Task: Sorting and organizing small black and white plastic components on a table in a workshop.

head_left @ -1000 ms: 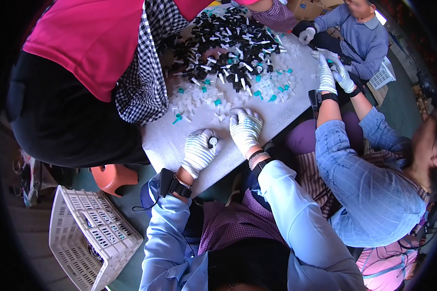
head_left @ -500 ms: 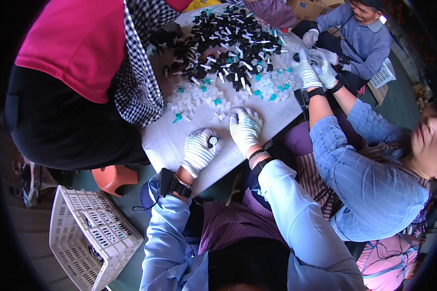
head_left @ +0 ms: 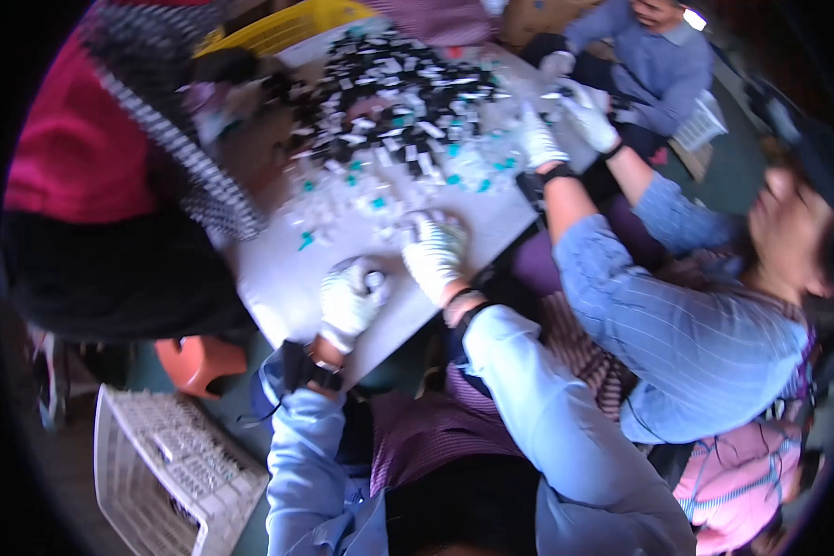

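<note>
Left hand (head_left: 348, 301): gloved, fingers were curled around a small round piece (head_left: 373, 279).
Small round piece: sat at the thumb side of the left fingers, blurred.
Right hand (head_left: 434, 246): gloved, bent fingers lay over the table (head_left: 283, 283); whether they gripped anything could not be told.
Translucent pieces (head_left: 343, 196): lay just beyond the right fingers, teal bits (head_left: 307, 241) among them.
Black pieces (head_left: 361, 88): were heaped farther out.
White crate (head_left: 190, 443): stood well behind the left fingers, leftward.
</note>
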Motion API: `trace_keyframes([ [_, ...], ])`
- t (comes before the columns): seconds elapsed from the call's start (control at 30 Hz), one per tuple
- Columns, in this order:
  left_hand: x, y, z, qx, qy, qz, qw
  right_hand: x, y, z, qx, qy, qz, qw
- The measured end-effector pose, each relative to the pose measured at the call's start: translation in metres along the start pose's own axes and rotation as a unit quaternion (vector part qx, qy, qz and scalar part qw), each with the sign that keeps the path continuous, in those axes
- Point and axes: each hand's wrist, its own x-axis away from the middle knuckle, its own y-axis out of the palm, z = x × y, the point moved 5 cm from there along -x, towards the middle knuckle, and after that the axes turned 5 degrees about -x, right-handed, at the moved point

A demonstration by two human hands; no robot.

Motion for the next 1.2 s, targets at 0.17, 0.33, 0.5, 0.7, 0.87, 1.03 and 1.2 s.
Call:
trace_keyframes([
  [0.17,0.005,0.001,-0.013,-0.009,-0.041,-0.036,0.998,0.003,0.006,0.0,-0.028,-0.01,0.021,0.999],
  [0.33,-0.001,0.011,-0.004,0.001,-0.025,-0.016,1.0,0.001,-0.003,0.004,-0.006,-0.007,0.044,0.999],
  [0.5,0.004,0.005,-0.008,0.005,-0.056,-0.055,0.997,0.006,0.0,-0.003,-0.015,0.0,0.023,1.0],
  [0.7,0.001,0.008,-0.011,-0.008,-0.048,-0.053,0.997,0.0,-0.006,-0.004,0.015,-0.013,0.037,0.999],
  [0.87,0.003,0.006,-0.009,0.005,-0.049,-0.057,0.997,0.005,-0.003,-0.003,0.0,-0.023,0.043,0.999],
  [1.03,0.004,-0.001,-0.007,-0.003,-0.033,-0.045,0.998,0.006,0.0,-0.006,0.003,-0.022,0.038,0.999],
  [1.2,0.004,0.001,-0.008,-0.004,-0.05,-0.066,0.997,0.006,-0.005,-0.006,0.01,-0.022,0.048,0.999],
])
